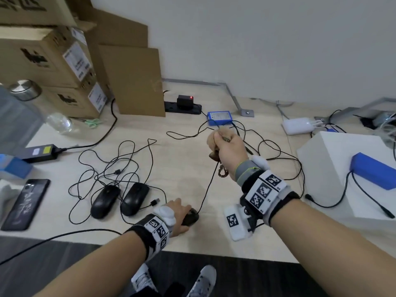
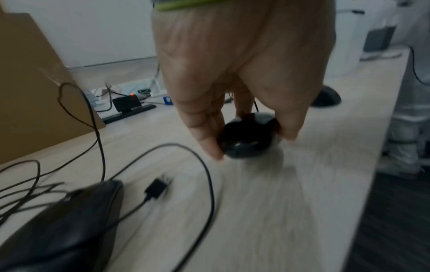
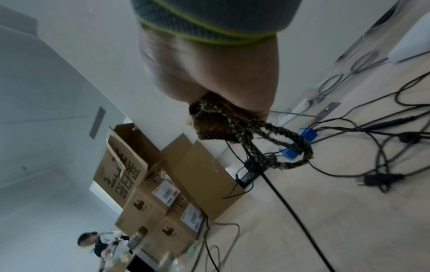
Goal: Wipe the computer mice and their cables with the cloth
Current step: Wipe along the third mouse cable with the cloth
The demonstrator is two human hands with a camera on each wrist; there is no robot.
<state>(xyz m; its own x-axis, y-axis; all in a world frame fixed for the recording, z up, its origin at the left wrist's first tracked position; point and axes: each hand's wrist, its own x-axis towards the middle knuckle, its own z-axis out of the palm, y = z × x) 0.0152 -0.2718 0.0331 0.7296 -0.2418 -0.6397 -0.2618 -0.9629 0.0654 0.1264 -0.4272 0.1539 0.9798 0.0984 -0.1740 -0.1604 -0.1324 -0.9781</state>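
Cable (image 1: 209, 185) of a black computer mouse (image 1: 190, 217) runs taut through the scene, rising from the mouse near the front edge of my desk (image 1: 182, 168) up into my raised right fist. My left hand (image 1: 177, 215) grips that mouse from above, fingers curled down both its sides, pinning it to the wood. My right hand (image 1: 230, 146) is clenched around a brown cloth (image 1: 214, 156), with the cable passing through the bundle; a braided, patterned cord loop (image 3: 279, 147) dangles below the fist. Whether the cloth wraps the cable all the way round I cannot tell, since my fingers hide it.

Just left of the held mouse lie two more black mice (image 1: 120, 200) side by side, their thin cables (image 1: 115, 163) heaped in loose tangled loops behind them, with a USB plug (image 1: 154, 202) lying nearby. Farther out sit a smartphone (image 1: 25, 204), a black power adapter (image 1: 40, 152), a blue box (image 1: 220, 117), a power strip (image 1: 183, 106), and stacked cardboard boxes (image 1: 49, 61) at far left.

To do this stroke well, I judge I should keep the mouse anchored firmly, squeeze the cloth snugly around the cable, and slide it steadily away toward the plug end. Pulling too hard could drag the mouse free or snag the neighbouring loops.
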